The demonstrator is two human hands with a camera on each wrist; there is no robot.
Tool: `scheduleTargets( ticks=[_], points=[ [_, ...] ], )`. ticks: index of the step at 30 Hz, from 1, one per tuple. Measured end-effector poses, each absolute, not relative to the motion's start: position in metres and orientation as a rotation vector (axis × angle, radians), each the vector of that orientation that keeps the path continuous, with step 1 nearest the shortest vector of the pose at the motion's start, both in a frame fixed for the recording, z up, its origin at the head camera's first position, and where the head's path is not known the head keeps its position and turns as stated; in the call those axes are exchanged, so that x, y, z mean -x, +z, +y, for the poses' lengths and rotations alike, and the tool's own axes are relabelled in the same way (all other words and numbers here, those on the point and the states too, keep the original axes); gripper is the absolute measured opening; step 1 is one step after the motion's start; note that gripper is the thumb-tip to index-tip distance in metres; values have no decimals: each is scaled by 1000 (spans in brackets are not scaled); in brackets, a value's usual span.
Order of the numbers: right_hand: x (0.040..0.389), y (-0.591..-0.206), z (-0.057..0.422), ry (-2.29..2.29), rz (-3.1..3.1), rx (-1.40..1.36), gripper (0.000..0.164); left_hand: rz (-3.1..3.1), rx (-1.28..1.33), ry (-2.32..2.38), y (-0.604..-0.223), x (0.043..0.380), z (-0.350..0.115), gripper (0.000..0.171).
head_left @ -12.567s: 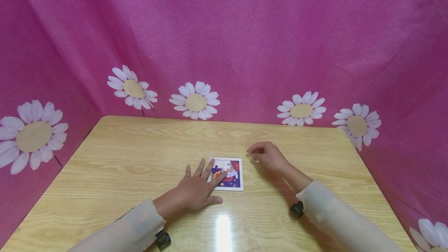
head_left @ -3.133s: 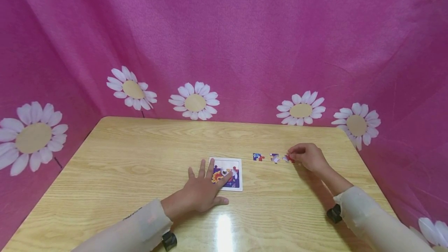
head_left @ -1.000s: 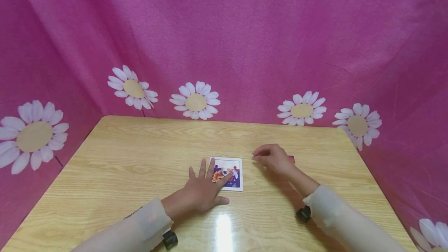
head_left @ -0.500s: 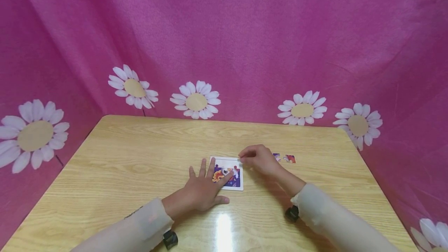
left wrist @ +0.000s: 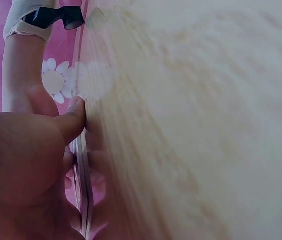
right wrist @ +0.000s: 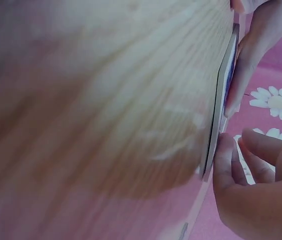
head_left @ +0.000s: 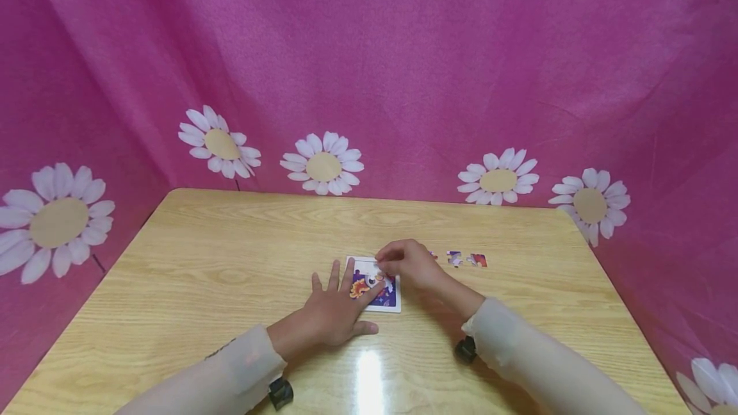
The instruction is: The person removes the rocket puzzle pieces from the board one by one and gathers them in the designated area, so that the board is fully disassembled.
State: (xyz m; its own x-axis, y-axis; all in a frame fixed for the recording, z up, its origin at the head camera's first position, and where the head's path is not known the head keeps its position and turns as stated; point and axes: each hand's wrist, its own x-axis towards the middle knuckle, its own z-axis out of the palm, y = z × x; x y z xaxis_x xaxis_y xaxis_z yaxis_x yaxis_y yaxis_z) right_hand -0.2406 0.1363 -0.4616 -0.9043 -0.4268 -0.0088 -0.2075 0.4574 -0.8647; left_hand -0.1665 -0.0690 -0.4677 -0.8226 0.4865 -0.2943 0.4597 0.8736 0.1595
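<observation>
A small jigsaw puzzle in a white-framed tray lies on the table, its purple, orange and white picture partly hidden by my hands. Its top strip is bare white. My left hand lies spread over the left side, with the index finger across the picture. Above the tray's upper right, my right hand is bent down, its fingertips close over the bare strip. In the right wrist view, thumb and fingers stand apart beside the tray edge, with nothing visible between them. The tray's thin edge shows by the left hand.
Right of the tray, loose jigsaw pieces lie in a row: a purple and white one, a red and white one, and one mostly hidden behind the right hand. Pink flowered curtain surrounds the wooden table.
Earlier, the picture held more pieces; several now lie to the right. Over the last second my right hand has moved left from the loose pieces to the tray. The left hand stays put.
</observation>
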Motion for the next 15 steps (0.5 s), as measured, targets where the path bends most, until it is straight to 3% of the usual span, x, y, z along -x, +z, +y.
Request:
scheduleTargets(
  ticks=[15],
  points=[
    [242, -466, 134, -1346, 2493, 487, 14, 2725, -691, 218, -471, 168, -72, 81]
  ],
)
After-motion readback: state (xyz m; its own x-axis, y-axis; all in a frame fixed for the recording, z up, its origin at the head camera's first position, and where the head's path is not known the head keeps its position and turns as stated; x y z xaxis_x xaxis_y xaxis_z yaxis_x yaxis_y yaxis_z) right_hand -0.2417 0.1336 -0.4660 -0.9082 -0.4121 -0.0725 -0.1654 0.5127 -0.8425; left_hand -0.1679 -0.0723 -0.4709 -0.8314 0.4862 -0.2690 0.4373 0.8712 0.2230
